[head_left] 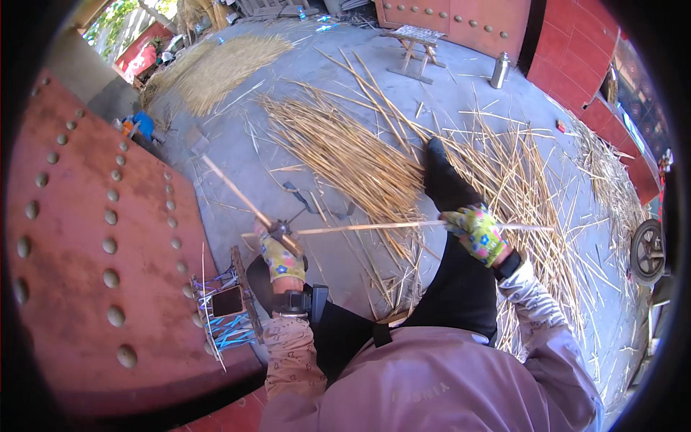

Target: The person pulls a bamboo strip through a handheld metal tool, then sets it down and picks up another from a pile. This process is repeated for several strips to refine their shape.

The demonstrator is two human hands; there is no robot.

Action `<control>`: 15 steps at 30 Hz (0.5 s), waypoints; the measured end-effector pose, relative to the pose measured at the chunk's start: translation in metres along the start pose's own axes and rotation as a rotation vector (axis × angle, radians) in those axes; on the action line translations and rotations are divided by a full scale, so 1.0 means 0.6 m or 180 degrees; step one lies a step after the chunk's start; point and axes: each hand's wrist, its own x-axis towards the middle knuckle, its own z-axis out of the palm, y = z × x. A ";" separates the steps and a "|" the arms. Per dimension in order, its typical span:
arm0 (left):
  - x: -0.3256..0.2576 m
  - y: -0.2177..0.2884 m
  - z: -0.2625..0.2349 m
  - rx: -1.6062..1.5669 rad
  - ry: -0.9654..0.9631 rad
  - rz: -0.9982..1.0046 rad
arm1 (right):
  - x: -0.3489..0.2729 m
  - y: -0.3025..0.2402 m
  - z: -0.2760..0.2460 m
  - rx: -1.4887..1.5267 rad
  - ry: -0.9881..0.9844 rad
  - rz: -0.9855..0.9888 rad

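Head view: Above a floor (pixel 461 90) strewn with loose stalks (pixel 345 155), the left hand (pixel 282 257) grips a wooden-handled tool (pixel 252 205); the right hand (pixel 476 234) clasps a slender stalk (pixel 374 227) stretched between them, likely light, stiff, splinter-prone, best held mid-length.

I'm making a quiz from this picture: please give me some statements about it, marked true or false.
1. The left hand and right hand both wear flowered gloves. True.
2. The right hand grips a hammer. False: it grips a pale stalk.
3. The left hand is empty. False: it holds a wooden stick.
4. A silver flask stands right of a low stool. True.
5. The stool is tipped over. False: it stands on its legs.
6. A heap of yellow stalks lies beyond the hands. True.
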 end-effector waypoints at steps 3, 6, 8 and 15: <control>0.008 0.003 0.000 0.0526 -0.0355 -0.0067 | -0.070 0.095 0.014 -0.0008 0.0336 0.0249; 0.011 -0.006 0.005 0.0852 -0.0581 -0.0341 | -0.096 0.141 -0.013 -0.0729 0.0998 0.1931; 0.010 -0.026 0.020 0.0527 -0.1072 -0.0312 | -0.076 0.128 -0.034 -0.1759 0.1263 0.1444; -0.057 -0.130 0.023 0.1988 -0.2176 -0.0157 | 0.091 -0.050 0.125 0.4909 -0.0323 0.2233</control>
